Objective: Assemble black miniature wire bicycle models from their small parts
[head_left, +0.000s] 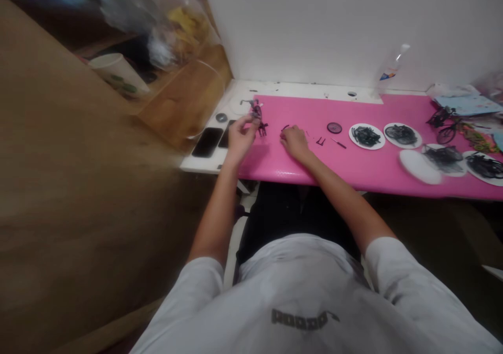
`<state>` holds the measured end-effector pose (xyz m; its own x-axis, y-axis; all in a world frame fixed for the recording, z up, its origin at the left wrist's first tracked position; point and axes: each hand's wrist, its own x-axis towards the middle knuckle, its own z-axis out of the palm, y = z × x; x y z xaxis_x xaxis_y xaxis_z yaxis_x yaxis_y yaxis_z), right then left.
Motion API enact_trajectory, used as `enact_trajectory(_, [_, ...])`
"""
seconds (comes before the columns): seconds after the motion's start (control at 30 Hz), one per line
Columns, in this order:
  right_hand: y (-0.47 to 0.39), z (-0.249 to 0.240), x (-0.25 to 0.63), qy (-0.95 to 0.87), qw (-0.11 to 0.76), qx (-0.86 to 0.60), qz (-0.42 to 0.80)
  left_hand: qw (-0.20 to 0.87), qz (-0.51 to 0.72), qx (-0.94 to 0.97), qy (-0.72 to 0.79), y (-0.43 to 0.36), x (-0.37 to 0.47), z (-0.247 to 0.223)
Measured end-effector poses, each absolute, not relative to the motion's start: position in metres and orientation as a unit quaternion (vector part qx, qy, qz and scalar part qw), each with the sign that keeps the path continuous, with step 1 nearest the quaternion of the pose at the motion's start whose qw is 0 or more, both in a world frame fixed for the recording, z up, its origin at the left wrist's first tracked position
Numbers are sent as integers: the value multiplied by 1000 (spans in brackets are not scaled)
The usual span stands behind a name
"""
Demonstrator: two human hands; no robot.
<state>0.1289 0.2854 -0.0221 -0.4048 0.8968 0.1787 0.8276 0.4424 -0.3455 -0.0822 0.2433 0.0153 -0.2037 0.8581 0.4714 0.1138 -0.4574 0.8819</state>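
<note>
My left hand [242,136] pinches a partly built black model bicycle [257,112] and holds it above the left end of the pink mat. Its handlebar points up and away from me. My right hand [294,142] is low over the mat, fingers bent and closed at a small black curved part [284,127]. To its right lie a little black fork-shaped piece [320,141], a small screwdriver [338,143] and a loose black spoked wheel [334,128].
Several white plates of black parts, including one plate [382,143], stand on the pink mat [275,172] to the right. Beyond them is another black model bicycle [447,134]. A phone [207,142] lies at the left. A clear bottle [394,63] stands at the back wall.
</note>
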Motion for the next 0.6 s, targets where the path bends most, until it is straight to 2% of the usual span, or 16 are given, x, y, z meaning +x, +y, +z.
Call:
enact_trajectory(0.17, [282,-23,133,-812,174,-546,110,286,638,567,435,235,-71,24])
enact_trajectory(0.3, [269,-24,147,-802,246,-527,132,288,637,567,435,231,-63,27])
enact_trajectory(0.43, [247,-24,173,-759,358,-496,223,276,640,567,439,225,-50,27])
enact_trajectory(0.6, [212,-19,206,-665,433,-469,388,285,635,561,448,212,-31,29])
